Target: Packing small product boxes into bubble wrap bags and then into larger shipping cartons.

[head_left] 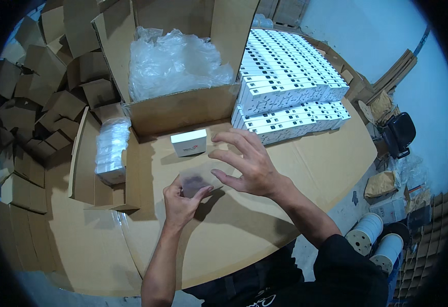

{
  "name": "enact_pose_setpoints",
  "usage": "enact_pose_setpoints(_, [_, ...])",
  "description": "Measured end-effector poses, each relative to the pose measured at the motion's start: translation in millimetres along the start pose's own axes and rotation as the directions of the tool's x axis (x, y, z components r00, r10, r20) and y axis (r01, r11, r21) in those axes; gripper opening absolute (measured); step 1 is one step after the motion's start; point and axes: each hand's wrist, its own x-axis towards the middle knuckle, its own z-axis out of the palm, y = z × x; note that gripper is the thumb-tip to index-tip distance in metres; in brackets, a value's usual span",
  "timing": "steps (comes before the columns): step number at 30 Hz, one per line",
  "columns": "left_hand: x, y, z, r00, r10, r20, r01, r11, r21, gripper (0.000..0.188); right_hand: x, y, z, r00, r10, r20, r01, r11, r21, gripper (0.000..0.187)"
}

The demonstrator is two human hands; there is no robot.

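Observation:
Between the thumb and fingers of my left hand is a translucent, frosted plastic bag; the fingers behind it show only dimly. My right hand hovers just to the right of the bag, fingers curved and spread apart, its thumb near the bag's upper edge. I cannot tell whether that thumb touches the plastic. A small white box with a little red mark stands on the cardboard-covered table, just beyond both hands.
A large open carton of clear plastic bags stands at the back. To its right rise stacks of white boxes. An open narrow carton at left holds plastic-wrapped packs. Empty cartons pile up far left; cable spools sit at right.

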Motion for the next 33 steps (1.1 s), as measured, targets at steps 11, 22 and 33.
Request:
enact_pose_setpoints(11, [0, 1, 3, 1.000, -0.009, -0.025, 0.008, 1.000, -0.013, 0.032, -2, -5, 0, 1.000, -0.014, -0.021, 0.014, 1.000, 0.008, 0.024])
enact_pose_setpoints(22, [6, 12, -1, 0.998, -0.040, -0.046, 0.045, 0.990, 0.131, 0.030, 4, 0, 9, 1.000, 0.011, 0.027, -0.011, 1.000, 0.010, 0.020])
enact_pose_setpoints(33, [12, 4, -4, 0.976, -0.214, -0.041, 0.215, 0.976, 0.034, 0.037, 6, 8, 18, 0.976, -0.088, 0.200, 0.047, 0.978, 0.203, 0.023])
